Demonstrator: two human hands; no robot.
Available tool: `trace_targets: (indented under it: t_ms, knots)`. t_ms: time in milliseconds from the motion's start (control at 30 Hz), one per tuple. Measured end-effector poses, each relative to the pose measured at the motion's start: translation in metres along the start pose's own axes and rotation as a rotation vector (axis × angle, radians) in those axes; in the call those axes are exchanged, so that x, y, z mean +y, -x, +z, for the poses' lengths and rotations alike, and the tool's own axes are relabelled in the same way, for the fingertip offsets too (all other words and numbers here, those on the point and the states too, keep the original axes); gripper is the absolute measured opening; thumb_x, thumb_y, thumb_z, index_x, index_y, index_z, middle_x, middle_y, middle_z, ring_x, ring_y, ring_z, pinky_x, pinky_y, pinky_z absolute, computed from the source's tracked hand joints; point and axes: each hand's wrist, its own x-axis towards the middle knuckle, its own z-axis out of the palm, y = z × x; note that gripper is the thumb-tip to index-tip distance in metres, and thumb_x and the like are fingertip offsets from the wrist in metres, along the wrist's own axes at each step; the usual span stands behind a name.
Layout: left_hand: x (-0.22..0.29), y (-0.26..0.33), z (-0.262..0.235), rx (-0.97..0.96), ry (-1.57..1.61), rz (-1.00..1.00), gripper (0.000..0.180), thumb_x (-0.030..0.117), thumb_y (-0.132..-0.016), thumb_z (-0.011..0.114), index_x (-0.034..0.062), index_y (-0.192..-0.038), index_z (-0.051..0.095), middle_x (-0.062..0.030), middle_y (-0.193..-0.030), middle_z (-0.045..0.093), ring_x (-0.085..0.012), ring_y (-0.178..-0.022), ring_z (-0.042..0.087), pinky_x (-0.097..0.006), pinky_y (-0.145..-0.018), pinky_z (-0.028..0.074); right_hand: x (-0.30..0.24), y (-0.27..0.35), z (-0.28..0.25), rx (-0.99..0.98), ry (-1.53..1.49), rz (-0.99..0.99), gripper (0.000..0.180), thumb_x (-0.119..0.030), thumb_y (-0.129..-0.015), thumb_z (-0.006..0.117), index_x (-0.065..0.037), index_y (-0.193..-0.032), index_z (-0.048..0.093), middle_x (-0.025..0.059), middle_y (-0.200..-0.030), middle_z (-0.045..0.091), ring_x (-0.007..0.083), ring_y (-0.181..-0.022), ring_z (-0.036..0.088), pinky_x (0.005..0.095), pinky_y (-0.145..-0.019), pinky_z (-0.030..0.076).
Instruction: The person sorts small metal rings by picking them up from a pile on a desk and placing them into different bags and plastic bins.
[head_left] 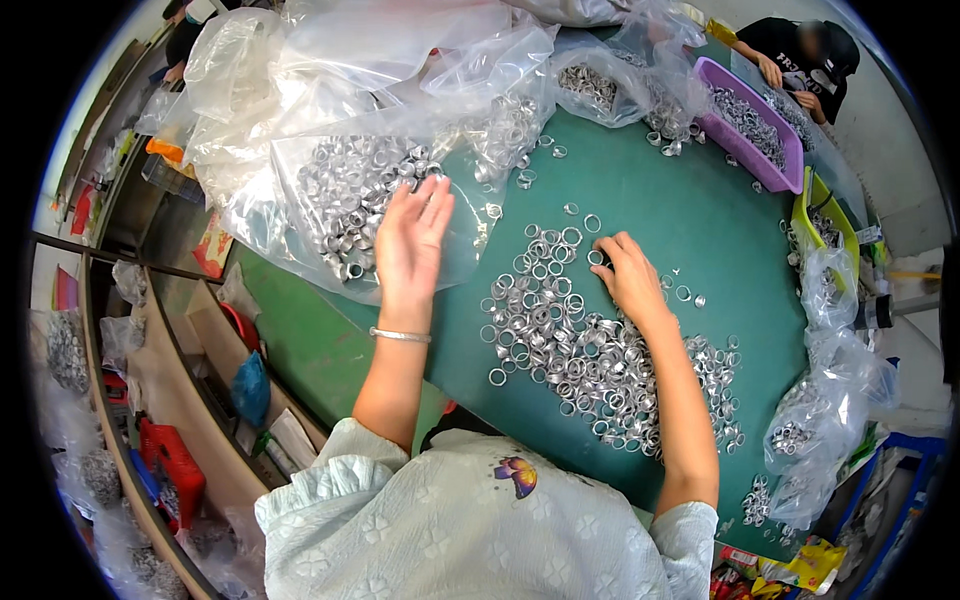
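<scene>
Nearest, at 4 o'clock from centre, I've got loose rings (597, 375): silvery, shiny, round, many thin hoops, some broader-faced, spread in an overlapping heap on the green table (690, 190). Right hand (632, 280) at the heap's far edge, fingers bent beside one ring (597, 257); can't tell from my end if it's gripped. Left hand (412, 235) toward 10 o'clock, well apart from the right, palm up, fingers extended, over a clear bag (462, 248) of similar metal pieces. Farther, 2 o'clock: purple basket (791, 160), filled, then a co-worker (790, 50)
</scene>
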Motion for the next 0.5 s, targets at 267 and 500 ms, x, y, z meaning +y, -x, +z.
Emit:
trace_targets:
  t_ms: [267,500]
  knots:
    - [-0.062,0.019,0.02,-0.601,-1.304,0.071,0.031,0.005,-0.082,0.061,0.0015,-0.113,0.057,-0.0117,-0.109,0.06,-0.0262,-0.1,0.058,-0.036,-0.084,0.047,0.024,0.034,-0.028,0.024,-1.772,0.475,0.024,-0.013,-0.089,0.057,-0.002,-0.11,0.055,0.0044,-0.088,0.057,0.0105,-0.073,0.053,0.0256,-0.062,0.047]
    - [-0.118,0.015,0.032,-0.931,-1.755,0.479,0.033,0.004,-0.078,0.062,0.0049,-0.11,0.059,-0.0102,-0.123,0.049,-0.0294,-0.115,0.045,-0.041,-0.09,0.037,0.034,0.103,-0.068,0.274,-1.869,0.578,0.019,-0.013,-0.091,0.053,0.0,-0.104,0.056,0.0055,-0.082,0.056,0.0091,-0.061,0.046,0.0203,-0.048,0.038]
